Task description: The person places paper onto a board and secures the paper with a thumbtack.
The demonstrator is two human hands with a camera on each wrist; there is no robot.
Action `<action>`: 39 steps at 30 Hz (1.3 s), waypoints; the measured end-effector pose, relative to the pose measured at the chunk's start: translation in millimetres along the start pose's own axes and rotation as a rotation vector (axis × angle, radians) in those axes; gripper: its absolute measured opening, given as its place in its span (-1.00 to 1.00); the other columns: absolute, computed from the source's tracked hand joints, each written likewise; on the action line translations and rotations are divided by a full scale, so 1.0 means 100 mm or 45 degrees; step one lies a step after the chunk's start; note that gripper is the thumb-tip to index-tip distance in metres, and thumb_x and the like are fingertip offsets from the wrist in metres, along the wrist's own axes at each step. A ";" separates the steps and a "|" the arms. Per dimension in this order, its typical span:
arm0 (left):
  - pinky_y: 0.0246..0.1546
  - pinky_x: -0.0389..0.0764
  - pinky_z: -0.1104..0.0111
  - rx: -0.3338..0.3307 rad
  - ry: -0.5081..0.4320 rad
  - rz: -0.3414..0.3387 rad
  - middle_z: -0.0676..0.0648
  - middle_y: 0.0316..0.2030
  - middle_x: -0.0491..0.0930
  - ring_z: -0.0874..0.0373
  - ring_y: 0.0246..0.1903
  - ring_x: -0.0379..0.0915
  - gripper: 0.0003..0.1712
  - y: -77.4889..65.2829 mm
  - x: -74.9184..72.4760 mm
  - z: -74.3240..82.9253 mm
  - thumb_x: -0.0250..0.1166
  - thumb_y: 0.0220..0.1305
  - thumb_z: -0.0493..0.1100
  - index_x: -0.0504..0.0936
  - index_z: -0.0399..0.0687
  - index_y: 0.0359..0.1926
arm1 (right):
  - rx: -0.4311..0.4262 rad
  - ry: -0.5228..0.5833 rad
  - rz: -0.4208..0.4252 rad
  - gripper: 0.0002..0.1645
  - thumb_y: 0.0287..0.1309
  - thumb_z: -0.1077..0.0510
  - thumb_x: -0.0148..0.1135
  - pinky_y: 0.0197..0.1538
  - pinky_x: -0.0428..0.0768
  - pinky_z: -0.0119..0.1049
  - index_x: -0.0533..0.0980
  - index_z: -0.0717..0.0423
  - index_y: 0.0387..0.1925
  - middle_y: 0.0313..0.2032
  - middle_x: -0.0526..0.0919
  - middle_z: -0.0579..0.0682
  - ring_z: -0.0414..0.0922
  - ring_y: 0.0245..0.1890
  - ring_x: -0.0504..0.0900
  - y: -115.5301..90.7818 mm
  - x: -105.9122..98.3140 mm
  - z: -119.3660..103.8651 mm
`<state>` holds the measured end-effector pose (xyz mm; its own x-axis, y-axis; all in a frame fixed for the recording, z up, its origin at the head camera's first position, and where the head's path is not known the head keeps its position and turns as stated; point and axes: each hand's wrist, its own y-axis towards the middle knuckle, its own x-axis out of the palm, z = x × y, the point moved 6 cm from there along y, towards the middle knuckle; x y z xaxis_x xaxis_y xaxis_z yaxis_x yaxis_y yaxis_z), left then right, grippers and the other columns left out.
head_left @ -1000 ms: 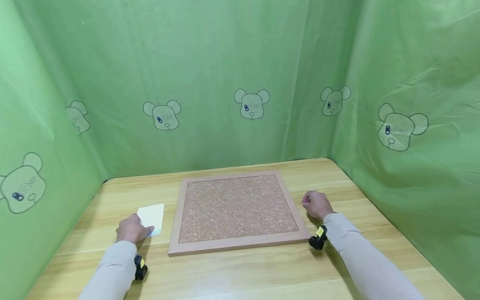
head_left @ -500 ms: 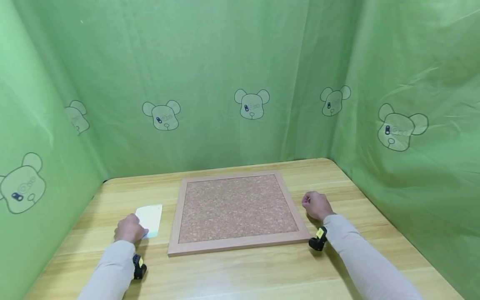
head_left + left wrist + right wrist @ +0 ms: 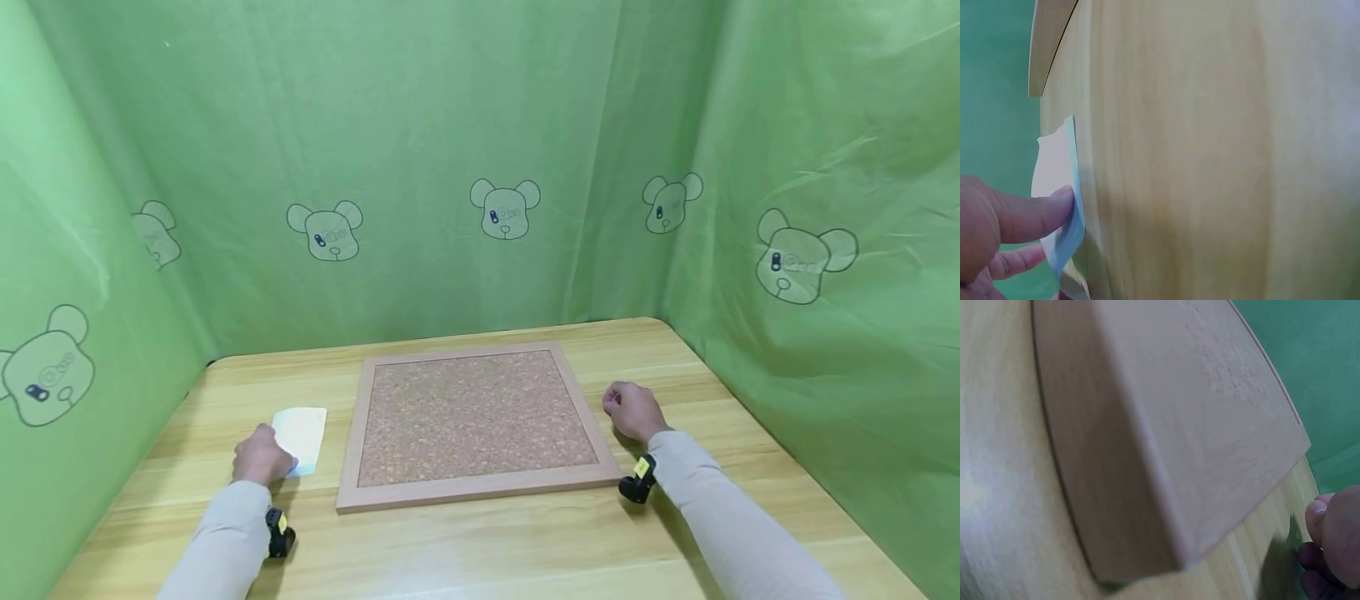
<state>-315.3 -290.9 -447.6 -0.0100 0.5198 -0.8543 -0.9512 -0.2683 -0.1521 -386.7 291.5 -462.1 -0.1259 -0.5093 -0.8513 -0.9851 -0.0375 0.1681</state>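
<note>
At the left of the table, my left hand (image 3: 260,457) pinches the near left corner of a white paper sheet (image 3: 302,431) with a pale blue strip along its near edge. In the left wrist view the thumb presses on top of the paper sheet (image 3: 1055,167) and fingers lie below it; the sheet bends at the held corner. My right hand (image 3: 635,411) rests loosely curled just past the right side of a framed cork board (image 3: 480,412). The right wrist view shows its thumb and curled fingers (image 3: 1316,519) beside the board's frame, with nothing visible in them.
The cork board lies flat in the middle of a wood-grain table (image 3: 480,542), its wooden frame (image 3: 480,486) raised above the tabletop. Green curtains (image 3: 420,108) printed with bear heads enclose the back and both sides. A small black camera sits on each wrist.
The paper sheet has shifted slightly toward me and to the left, and its held side has lifted and bent in my left hand. My right hand has stayed almost still.
</note>
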 end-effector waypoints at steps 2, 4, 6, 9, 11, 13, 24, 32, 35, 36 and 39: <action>0.00 0.40 -0.20 -0.003 0.000 -0.001 -0.65 -0.01 0.34 -0.55 -0.02 0.30 -0.32 0.00 0.00 0.00 0.25 0.00 -0.34 0.21 -0.57 0.13 | -0.007 0.014 0.012 -0.92 0.21 0.27 0.19 -0.29 0.52 -0.06 0.53 0.24 -0.36 -0.47 0.57 0.03 0.00 -0.42 0.53 0.00 -0.02 -0.02; -0.02 0.39 -0.21 -0.006 0.001 -0.003 -0.65 0.00 0.33 -0.56 -0.03 0.30 -0.29 -0.01 0.00 0.01 0.20 -0.03 -0.36 0.19 -0.54 0.17 | -0.015 0.030 0.021 -0.92 0.21 0.28 0.19 -0.28 0.52 -0.07 0.52 0.27 -0.35 -0.47 0.57 0.04 0.01 -0.41 0.53 0.00 -0.03 -0.03; -0.02 0.36 -0.23 -0.010 -0.001 -0.004 -0.65 0.03 0.32 -0.57 -0.02 0.27 -0.29 -0.02 0.01 0.02 0.19 -0.01 -0.35 0.19 -0.51 0.20 | -0.020 0.039 0.028 -0.93 0.20 0.30 0.19 -0.27 0.53 -0.07 0.52 0.28 -0.34 -0.47 0.57 0.04 0.01 -0.40 0.54 0.00 -0.04 -0.04; -0.03 0.34 -0.23 -0.039 0.007 0.012 -0.64 0.04 0.31 -0.57 -0.01 0.23 -0.29 -0.03 0.03 0.03 0.28 0.07 -0.25 0.23 -0.49 0.19 | -0.029 0.037 0.030 -0.94 0.18 0.31 0.20 -0.28 0.53 -0.08 0.53 0.29 -0.35 -0.48 0.57 0.04 0.01 -0.41 0.54 0.00 -0.04 -0.06; -0.04 0.34 -0.24 -0.072 0.015 0.030 -0.66 -0.01 0.30 -0.57 -0.02 0.20 -0.26 -0.03 0.05 0.01 0.35 0.09 -0.14 0.25 -0.49 0.16 | -0.031 0.027 0.032 -0.93 0.18 0.31 0.20 -0.28 0.53 -0.10 0.53 0.29 -0.36 -0.48 0.56 0.03 -0.01 -0.41 0.53 0.00 -0.04 -0.06; -0.04 0.33 -0.26 -0.112 0.025 0.049 -0.67 -0.05 0.28 -0.57 -0.03 0.19 -0.18 -0.04 0.06 -0.01 0.43 0.07 -0.03 0.26 -0.50 0.14 | -0.044 0.019 0.037 -0.95 0.15 0.32 0.22 -0.29 0.52 -0.11 0.54 0.29 -0.36 -0.49 0.55 0.02 -0.02 -0.42 0.52 -0.01 -0.04 -0.07; 0.00 0.22 -0.28 -0.211 -0.026 0.035 -0.57 -0.15 0.39 -0.51 -0.08 0.27 -0.21 -0.03 0.01 -0.08 0.50 -0.05 -0.04 0.27 -0.48 -0.03 | -0.106 0.004 0.064 -0.89 0.03 0.37 0.32 -0.25 0.52 -0.10 0.54 0.26 -0.37 -0.49 0.54 -0.01 -0.05 -0.42 0.51 -0.03 -0.05 -0.03; -0.04 0.22 -0.23 -0.110 -0.149 0.024 -0.59 -0.06 0.38 -0.46 -0.07 0.31 -0.14 -0.07 -0.01 -0.06 0.48 -0.09 -0.22 0.15 -0.41 0.12 | -0.110 0.007 0.067 -0.91 0.06 0.33 0.32 -0.29 0.52 -0.11 0.55 0.25 -0.37 -0.50 0.56 -0.01 -0.05 -0.43 0.52 -0.02 -0.05 -0.03; -0.08 0.25 -0.17 -0.107 -0.139 0.032 -0.57 -0.12 0.41 -0.46 -0.12 0.30 -0.14 -0.06 -0.01 -0.07 0.48 -0.14 -0.25 0.15 -0.40 0.10 | -0.114 0.015 0.067 -0.92 0.07 0.31 0.32 -0.29 0.52 -0.10 0.56 0.23 -0.37 -0.51 0.58 -0.01 -0.05 -0.44 0.54 -0.02 -0.06 -0.04; -0.08 0.25 -0.16 -0.107 -0.133 0.033 -0.56 -0.13 0.41 -0.47 -0.14 0.29 -0.13 -0.06 -0.01 -0.08 0.48 -0.16 -0.25 0.15 -0.40 0.11 | -0.116 0.019 0.065 -0.93 0.08 0.31 0.31 -0.29 0.52 -0.10 0.56 0.23 -0.37 -0.51 0.59 -0.02 -0.05 -0.44 0.54 -0.02 -0.06 -0.04; -0.06 0.23 -0.17 -0.095 -0.116 0.035 -0.57 -0.13 0.42 -0.48 -0.13 0.29 -0.07 -0.04 -0.01 -0.11 0.49 -0.18 -0.24 0.12 -0.41 0.14 | -0.118 0.027 0.060 -0.93 0.09 0.31 0.32 -0.29 0.52 -0.10 0.56 0.21 -0.38 -0.51 0.60 -0.02 -0.06 -0.45 0.55 -0.01 -0.06 -0.04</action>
<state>-307.7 -299.1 -451.4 -0.0667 0.5819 -0.8105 -0.9247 -0.3411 -0.1688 -384.3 290.9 -455.3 -0.1681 -0.5304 -0.8309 -0.9629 -0.0921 0.2536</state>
